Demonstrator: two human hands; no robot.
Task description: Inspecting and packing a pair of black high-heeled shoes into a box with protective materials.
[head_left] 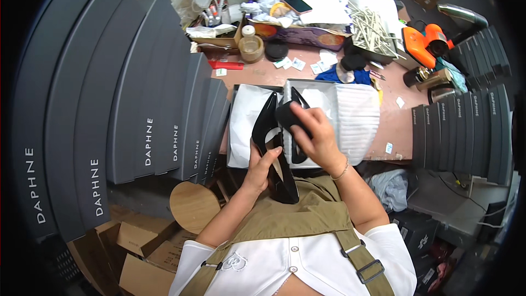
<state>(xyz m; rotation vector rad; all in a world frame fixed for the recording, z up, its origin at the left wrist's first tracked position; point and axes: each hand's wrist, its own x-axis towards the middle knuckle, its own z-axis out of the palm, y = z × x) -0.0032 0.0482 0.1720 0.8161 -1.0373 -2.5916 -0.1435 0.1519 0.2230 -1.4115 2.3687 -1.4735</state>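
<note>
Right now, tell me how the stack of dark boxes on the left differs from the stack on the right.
The left stack of boxes takes up much more of the picture and fans out in long curved lids; the right stack of boxes looks smaller and shorter. The left stack rises from near the cardboard cartons below the table; the right stack stands at the edge of the pink table. Both are dark grey lidded boxes with white lettering on their ends.

The pointed black shoe [272, 148] looks like glossy, smooth leather. White tissue paper [246, 120] lines the open box, crinkled and matt. The stacked dark boxes [131, 104] are matt cardboard; the round stool seat [193, 206] is smooth wood.
</note>
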